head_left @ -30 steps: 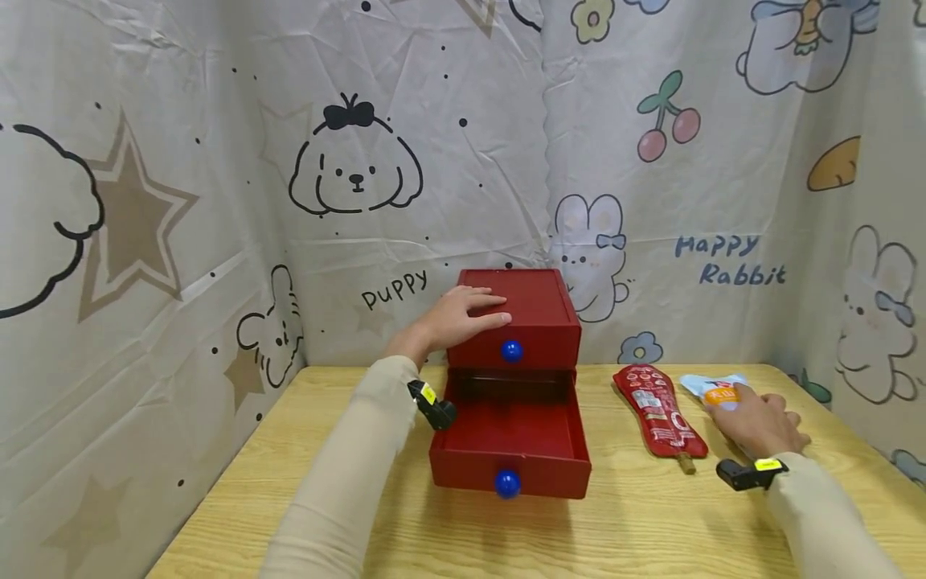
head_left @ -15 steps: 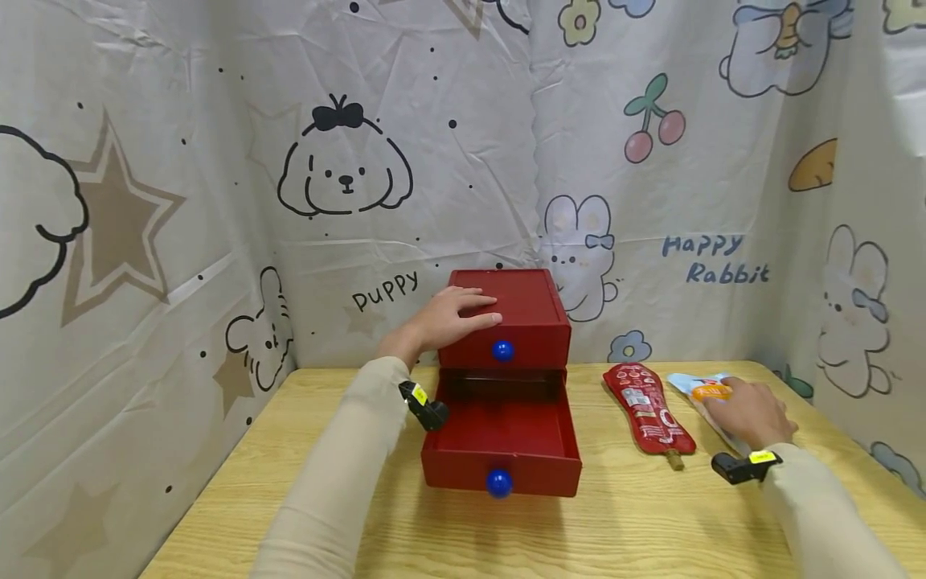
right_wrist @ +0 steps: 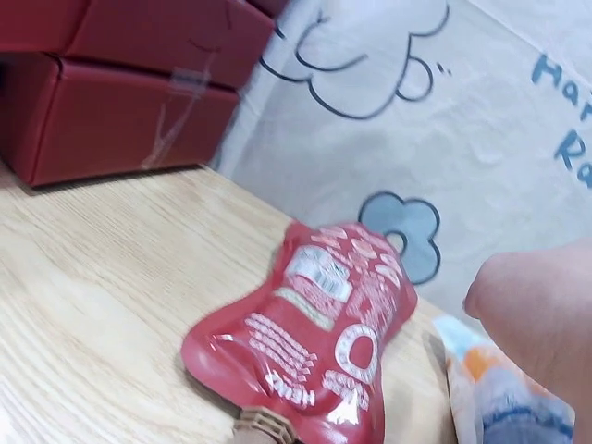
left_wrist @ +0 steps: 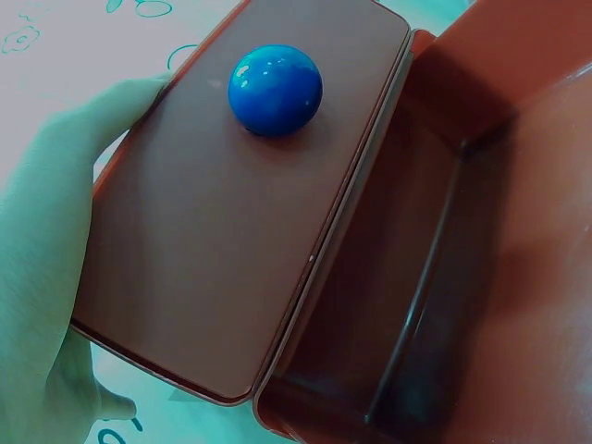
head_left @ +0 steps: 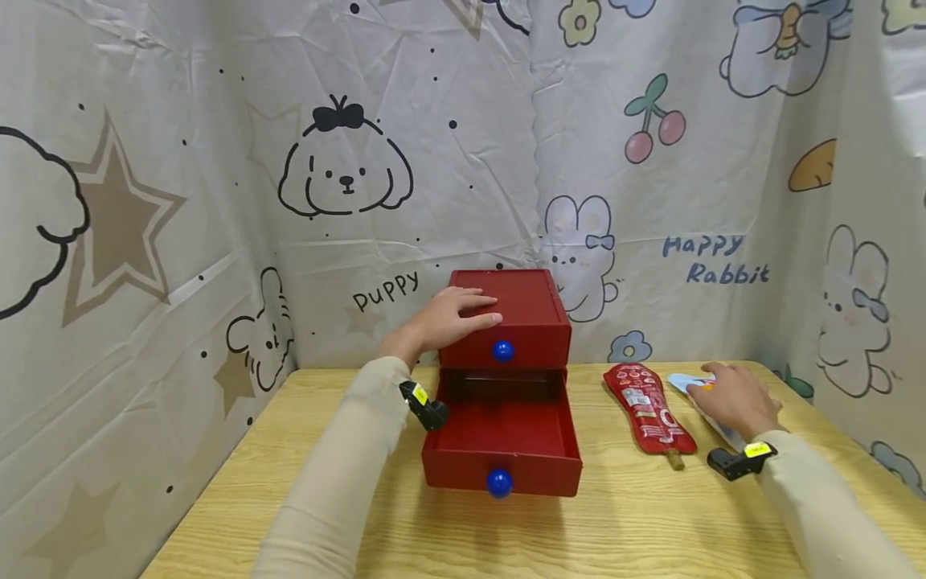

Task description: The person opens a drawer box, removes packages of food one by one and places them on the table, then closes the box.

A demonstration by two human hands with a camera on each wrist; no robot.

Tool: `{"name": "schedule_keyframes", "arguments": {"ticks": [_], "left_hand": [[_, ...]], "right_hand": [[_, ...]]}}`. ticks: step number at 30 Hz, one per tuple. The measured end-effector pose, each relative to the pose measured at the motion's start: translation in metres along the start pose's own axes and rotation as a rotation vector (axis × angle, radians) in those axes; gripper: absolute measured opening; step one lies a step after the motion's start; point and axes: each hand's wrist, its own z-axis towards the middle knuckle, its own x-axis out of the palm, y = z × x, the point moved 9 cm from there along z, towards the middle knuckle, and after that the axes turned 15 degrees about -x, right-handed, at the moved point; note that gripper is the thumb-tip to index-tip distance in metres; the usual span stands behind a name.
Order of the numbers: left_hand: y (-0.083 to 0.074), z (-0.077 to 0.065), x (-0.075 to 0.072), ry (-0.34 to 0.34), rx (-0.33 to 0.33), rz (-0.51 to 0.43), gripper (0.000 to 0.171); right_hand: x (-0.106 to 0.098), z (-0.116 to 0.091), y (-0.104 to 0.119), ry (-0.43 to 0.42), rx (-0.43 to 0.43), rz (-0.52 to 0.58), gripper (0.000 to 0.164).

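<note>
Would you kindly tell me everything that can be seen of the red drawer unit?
The red drawer unit looks like smooth plastic, two drawers high, each with a round blue knob. The upper drawer is shut; the lower drawer is pulled out. It stands upright on the wooden table; the left hand rests over its upper left edge.

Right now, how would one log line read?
left hand: on red cabinet; lower drawer: pulled out; right hand: over blue-white packet; red pouch: beside packet
</note>
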Motion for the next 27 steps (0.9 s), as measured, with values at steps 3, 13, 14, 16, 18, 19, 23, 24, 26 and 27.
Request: {"name": "schedule_keyframes", "arguments": {"ticks": [3, 13, 14, 16, 18, 19, 23, 24, 26, 27], "left_hand": [[0.000, 0.000, -0.001, -0.002, -0.003, -0.006, 0.061], [-0.001, -0.001, -0.001, -0.003, -0.002, -0.009, 0.061], [-0.001, -0.001, -0.001, -0.003, 0.000, -0.009, 0.061], [-0.001, -0.001, -0.001, -0.002, -0.001, -0.009, 0.061], [0.000, -0.001, 0.000, -0.003, -0.001, -0.005, 0.061], [0.000, -0.001, 0.000, -0.002, -0.003, -0.005, 0.061], [0.001, 0.000, 0.001, -0.002, -0.005, -0.009, 0.062], [0.001, 0.000, 0.001, -0.003, -0.005, -0.013, 0.062], [0.001, -0.001, 0.001, -0.003, -0.007, -0.017, 0.062], [0.001, -0.001, 0.001, -0.003, -0.008, -0.018, 0.062]], "right_hand": [[-0.006, 0.003, 0.016, 0.001, -0.051, 0.006, 0.064], [-0.022, 0.012, 0.074, -0.010, -0.253, 0.016, 0.063], [-0.022, 0.012, 0.078, -0.005, -0.266, 0.018, 0.064], [-0.023, 0.012, 0.086, -0.001, -0.285, 0.019, 0.065], [-0.025, 0.013, 0.092, -0.002, -0.298, 0.018, 0.065], [-0.026, 0.012, 0.094, -0.004, -0.302, 0.019, 0.066], [-0.031, 0.011, 0.105, -0.008, -0.319, 0.030, 0.067], [-0.033, 0.011, 0.108, -0.008, -0.325, 0.033, 0.068], [-0.036, 0.010, 0.114, -0.012, -0.339, 0.037, 0.068], [-0.037, 0.010, 0.117, -0.015, -0.344, 0.039, 0.068]]}}
